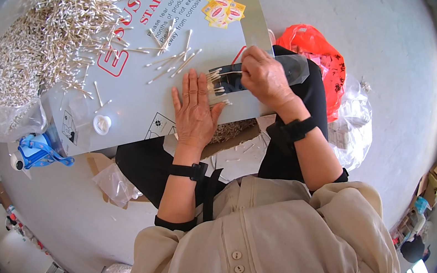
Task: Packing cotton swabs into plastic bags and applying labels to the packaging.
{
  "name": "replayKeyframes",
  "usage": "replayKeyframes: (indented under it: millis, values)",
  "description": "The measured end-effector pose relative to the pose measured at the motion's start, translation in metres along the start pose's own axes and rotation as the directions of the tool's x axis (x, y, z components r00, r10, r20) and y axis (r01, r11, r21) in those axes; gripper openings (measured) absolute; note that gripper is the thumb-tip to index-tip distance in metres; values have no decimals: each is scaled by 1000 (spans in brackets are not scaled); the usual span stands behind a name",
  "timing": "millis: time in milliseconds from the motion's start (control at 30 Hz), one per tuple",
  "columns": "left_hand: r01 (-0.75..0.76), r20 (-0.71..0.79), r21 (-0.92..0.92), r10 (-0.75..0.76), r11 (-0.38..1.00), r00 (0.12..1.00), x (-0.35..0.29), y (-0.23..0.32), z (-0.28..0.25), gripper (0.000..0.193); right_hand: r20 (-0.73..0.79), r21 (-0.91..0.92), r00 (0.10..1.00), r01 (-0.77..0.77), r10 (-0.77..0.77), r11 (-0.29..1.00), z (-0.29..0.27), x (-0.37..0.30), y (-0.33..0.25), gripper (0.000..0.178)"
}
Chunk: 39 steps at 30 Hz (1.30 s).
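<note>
My left hand (198, 106) lies flat near the table's front edge, fingers stretched out. Right beside its fingertips is a small bunch of cotton swabs (214, 83), resting on a clear plastic bag with a dark printed panel (231, 84). My right hand (264, 79) is closed over that bag, fingers pinched together. A thin pale stick runs toward these fingers, but what they grip is hidden. More loose swabs (176, 62) lie scattered beyond my left hand.
A big clear bag heaped with cotton swabs (47, 40) fills the table's left. Yellow-and-white labels (222, 8) lie at the far side, a small round white container (101, 124) near the front edge. An open carton (233, 148) sits below; a red plastic bag (319, 53) stands right.
</note>
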State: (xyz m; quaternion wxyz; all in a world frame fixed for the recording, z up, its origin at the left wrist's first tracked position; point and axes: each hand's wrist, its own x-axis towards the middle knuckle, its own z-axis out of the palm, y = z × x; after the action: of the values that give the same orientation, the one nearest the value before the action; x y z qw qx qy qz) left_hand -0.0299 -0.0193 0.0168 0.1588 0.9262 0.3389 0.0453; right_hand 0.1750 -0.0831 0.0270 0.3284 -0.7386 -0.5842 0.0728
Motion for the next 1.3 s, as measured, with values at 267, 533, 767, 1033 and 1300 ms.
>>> replayKeyframes:
  millis: [267,533,767,1033,1300]
  values:
    - [-11,-24,22,12,1000,1000,-2,-3,1,77,173,259,971,-207,165,943,-55,-19,-4,8]
    - [-51,8,-77,52,996,999,0,-7,-7,76,335,306,940,-166,57,937,-27,-53,-39,20]
    - [-139,-70,-76,134,987,989,12,-7,-2,73,2,587,907,-342,421,734,15,-35,-44,19]
    - [-47,-352,-753,-341,657,872,23,16,14,57,-144,765,895,-170,423,621,56,-16,-55,33]
    - [-84,-342,-841,-406,534,848,24,5,10,49,-134,797,895,-157,425,583,60,-16,-50,33]
